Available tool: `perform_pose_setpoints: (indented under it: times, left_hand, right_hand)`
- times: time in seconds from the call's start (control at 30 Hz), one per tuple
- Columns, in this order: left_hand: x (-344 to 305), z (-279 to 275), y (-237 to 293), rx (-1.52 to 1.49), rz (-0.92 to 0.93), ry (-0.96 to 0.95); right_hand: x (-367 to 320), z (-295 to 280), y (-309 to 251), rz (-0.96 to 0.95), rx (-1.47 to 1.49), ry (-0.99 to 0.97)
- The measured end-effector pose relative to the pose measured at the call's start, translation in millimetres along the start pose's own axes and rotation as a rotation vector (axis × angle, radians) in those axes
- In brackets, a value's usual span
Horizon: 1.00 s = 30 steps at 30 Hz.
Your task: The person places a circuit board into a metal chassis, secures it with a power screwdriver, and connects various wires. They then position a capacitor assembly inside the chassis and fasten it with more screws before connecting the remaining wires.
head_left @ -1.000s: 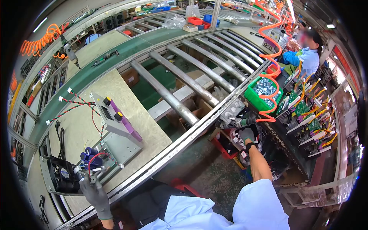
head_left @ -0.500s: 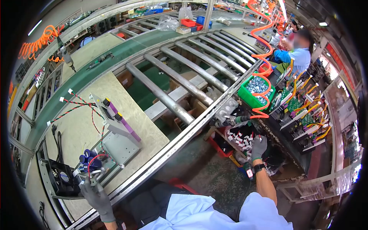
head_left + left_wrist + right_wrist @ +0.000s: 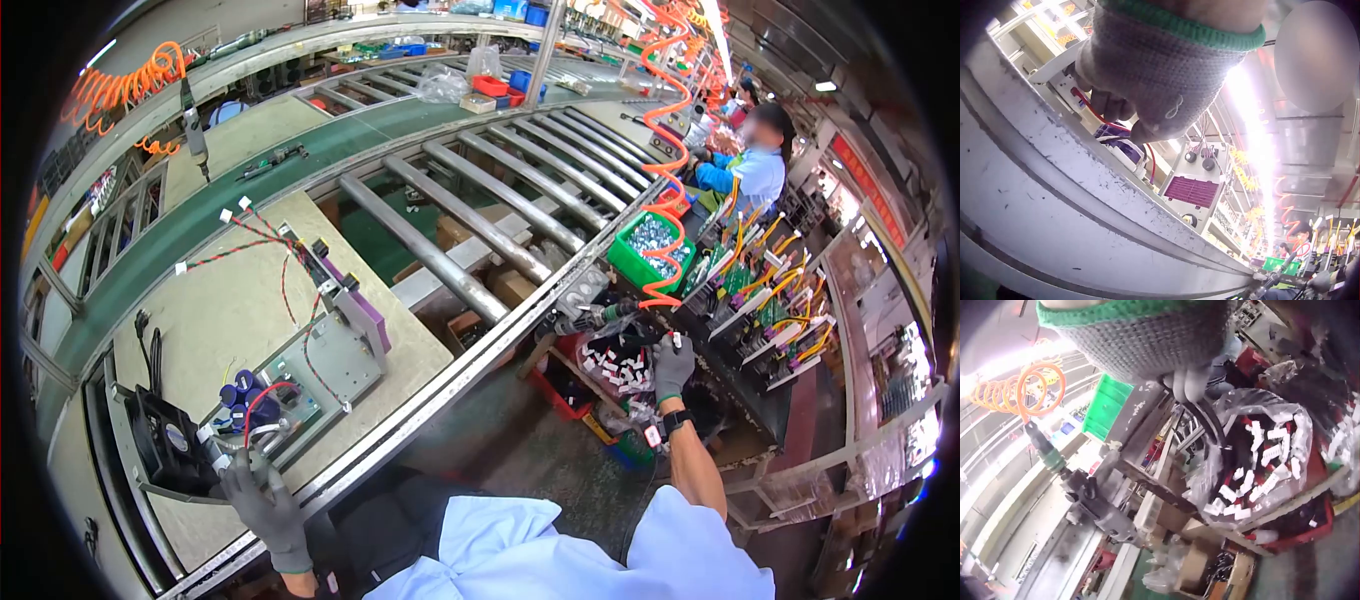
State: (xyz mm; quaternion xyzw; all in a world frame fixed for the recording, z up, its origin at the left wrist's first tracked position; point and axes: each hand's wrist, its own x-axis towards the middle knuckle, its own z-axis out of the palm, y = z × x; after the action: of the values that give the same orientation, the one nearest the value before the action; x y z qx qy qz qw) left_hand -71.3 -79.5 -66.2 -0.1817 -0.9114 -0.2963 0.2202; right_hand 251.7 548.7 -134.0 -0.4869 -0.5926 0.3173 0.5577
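My gloved left hand [image 3: 265, 510] stays at the near edge of a metal chassis [image 3: 345, 370], its fingers curled beside a black fan [image 3: 175, 440]. A red wire [image 3: 262, 395] arcs down to these fingertips; I cannot tell whether they pinch it. Blue capacitors [image 3: 240, 390] stand beyond. My gloved right hand [image 3: 672, 370] is beside a plastic-lined bin [image 3: 570, 365] full of white connectors [image 3: 1272, 450]. It holds black wires [image 3: 1207, 422], which trail from under its fingers towards that bin; a small white connector [image 3: 677, 341] shows at its fingertips.
A power screwdriver [image 3: 595, 318] on an orange coiled hose lies above the bin. A green box of screws [image 3: 650, 250] and circuit boards with yellow cables [image 3: 780, 300] are at right. Rollers [image 3: 480, 220] run beyond the pale workboard [image 3: 190, 340]. Another person [image 3: 760, 165] works farther along.
My right hand has drawn back from deep in the bin to its right side, with a white piece at the fingertips. My left hand keeps its place at the chassis. The view has shifted.
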Motion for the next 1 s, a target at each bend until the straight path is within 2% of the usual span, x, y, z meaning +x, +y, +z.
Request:
perform_pose_setpoints:
  times: [0.03,0.13,0.27,0.37,0.43,0.47,0.5,0.53,0.57,0.6,0.63,0.67,0.73,0.77,0.8,0.87,0.9,0.93,0.97,1.0]
  left_hand:
    - [-3,-3,-2,0.021,0.007,-0.003]
    - [-3,3,0,0.031,0.011,0.029]
    - [-10,1,-6,-0.012,0.000,0.015]
    - [-12,3,-5,-0.027,0.003,0.012]
    - [-13,2,-2,-0.041,-0.013,0.031]
    - [-16,4,-6,0.056,0.004,0.028]
    - [-25,22,-43,0.100,0.091,0.033]
    - [-28,34,-65,0.054,0.232,0.116]
    - [-21,30,-55,0.009,0.166,0.066]
    - [-14,14,-30,0.095,0.273,0.073]
    - [-12,4,-6,0.084,0.242,0.085]
    - [-13,28,-73,0.312,0.303,0.073]
    - [-10,4,-7,0.133,0.175,0.104]
    - [-9,4,-8,0.134,0.229,0.131]
    - [-10,5,-11,0.129,0.226,0.134]
    - [-10,7,-10,0.133,0.206,0.139]
    - [-11,4,-11,0.106,0.184,0.106]
    - [-13,3,-11,0.079,0.219,0.110]
    - [-12,-3,-3,0.047,0.195,0.098]
    - [-12,-6,2,0.015,0.168,0.088]
  right_hand:
    - [1,-3,0,0.021,-0.011,-0.104]
    - [4,-3,-12,0.094,0.068,-0.003]
    - [0,-8,-26,-0.017,-0.055,-0.068]
    - [-1,-12,-30,0.012,0.033,-0.044]
    - [-12,-16,-44,-0.246,-0.257,-0.010]
    - [-16,-19,-57,-0.381,-0.410,0.030]
    - [-19,-18,-64,-0.462,-0.410,0.067]
    - [-21,-15,-74,-0.548,-0.419,0.118]
    - [-24,-12,-92,-0.597,-0.353,0.142]
    - [-30,-8,-110,-0.643,-0.284,0.155]
    - [-30,-7,-118,-0.548,-0.229,0.101]
    - [-33,-3,-125,-0.447,-0.161,0.035]
    - [-54,5,-190,-0.118,0.340,-0.164]
    - [-56,4,-205,-0.013,0.329,-0.233]
    - [-56,4,-215,0.073,0.274,-0.285]
    - [-59,5,-221,0.107,0.164,-0.440]
    - [-59,9,-208,0.021,0.064,-0.497]
    - [-58,17,-178,-0.058,-0.032,-0.568]
    - [-43,23,-117,-0.045,-0.365,-0.661]
    - [-48,20,-106,-0.135,-0.617,-0.726]
